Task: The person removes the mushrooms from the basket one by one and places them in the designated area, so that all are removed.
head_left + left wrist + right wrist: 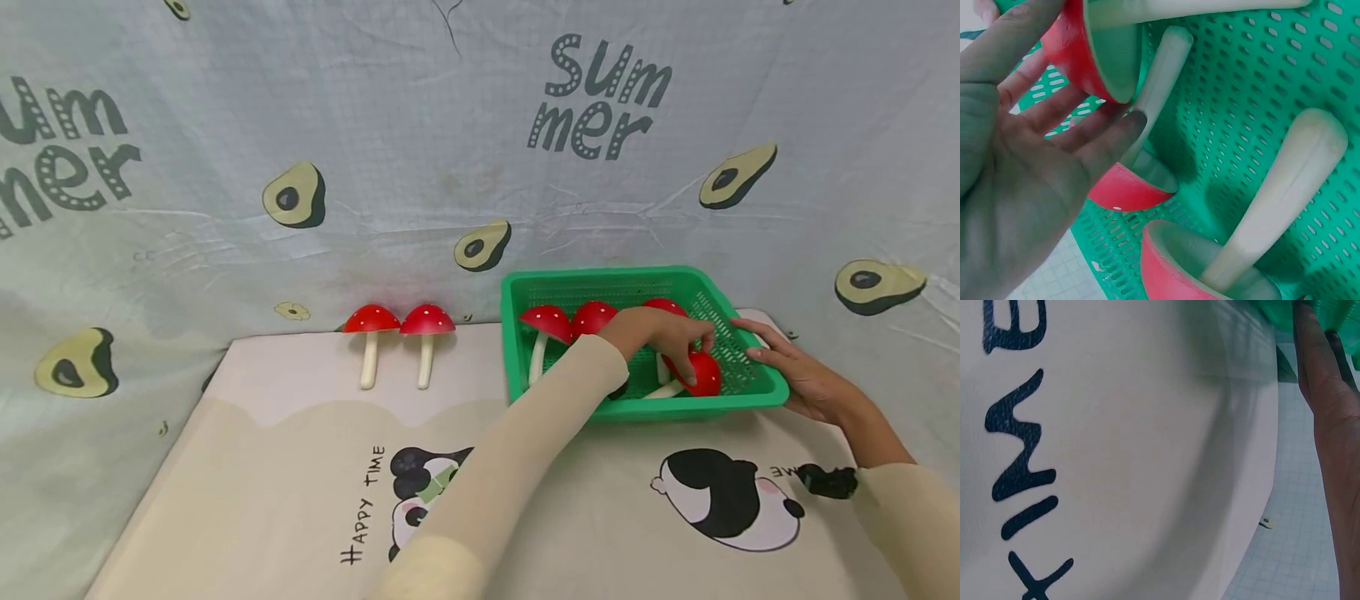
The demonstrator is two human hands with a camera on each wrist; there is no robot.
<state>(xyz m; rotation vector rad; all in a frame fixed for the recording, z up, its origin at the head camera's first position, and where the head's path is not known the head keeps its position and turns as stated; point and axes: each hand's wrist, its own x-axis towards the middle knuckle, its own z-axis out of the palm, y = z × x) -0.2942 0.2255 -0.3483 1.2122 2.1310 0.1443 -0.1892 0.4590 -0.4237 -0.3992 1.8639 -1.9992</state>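
Note:
A green basket (517,367) holds several toy mushrooms with white-dotted red caps and pale stems. My left hand (667,335) reaches into its right part and grips a toy mushroom (705,375) by the cap. In the left wrist view, thumb and fingers lie around that red cap (1072,56), its stem pointing right. Below it, another toy mushroom (1135,190) lies by my fingertips, and a further one (1279,200) rests lower down. My right hand (810,383) holds the basket's right rim; its fingers lie against the green side in the right wrist view.
Two toy mushrooms (427,321) lie side by side at the table's back edge, left of the basket. The table (292,492) wears a cream cover with panda prints. Behind it hangs a pale cloth (390,108) with avocado prints.

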